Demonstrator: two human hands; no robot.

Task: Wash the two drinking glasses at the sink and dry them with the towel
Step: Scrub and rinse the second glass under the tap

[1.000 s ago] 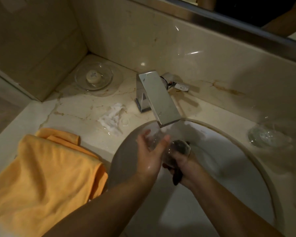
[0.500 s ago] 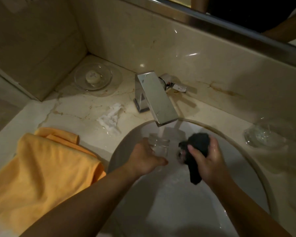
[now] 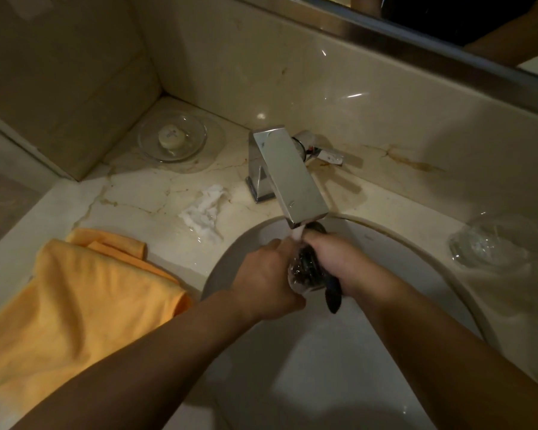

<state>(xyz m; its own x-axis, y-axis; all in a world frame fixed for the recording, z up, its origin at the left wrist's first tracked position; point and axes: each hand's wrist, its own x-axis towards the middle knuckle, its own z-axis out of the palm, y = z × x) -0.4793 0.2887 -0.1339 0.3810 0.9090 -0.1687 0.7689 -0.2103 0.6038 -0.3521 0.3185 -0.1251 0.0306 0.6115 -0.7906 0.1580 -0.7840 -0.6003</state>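
1. Head view, centre: the left hand (image 3: 266, 282) is wrapped round a clear drinking glass (image 3: 302, 279), held tilted over the white oval basin (image 3: 323, 367), just under the spout of the square chrome faucet (image 3: 289, 172). The hand covers most of the glass.
2. The right hand (image 3: 339, 262) has its fingers curled round a dark cloth (image 3: 333, 301). Dark material shows through the glass wall, but how far in it reaches is hard to tell. One end of the cloth hangs below the hand.
3. A thin stream of water (image 3: 296, 233) falls from the spout onto the hands. Where it lands is hidden between them.
4. Left: a folded orange towel (image 3: 75, 293) lies on the beige marble tabletop (image 3: 143, 193), cut off by the frame's edge.
5. Right: a second clear glass (image 3: 485, 246) sits on the tabletop well apart from the hands. It is blurred, so I cannot tell whether it stands upright or lies on its side.
6. Back corner: a round glass soap dish (image 3: 196, 144) holds a pale soap bar (image 3: 171, 138). A crumpled white paper scrap (image 3: 204, 209) lies near the faucet base.
7. Top: the mirror frame (image 3: 416, 35) is partly cut off.
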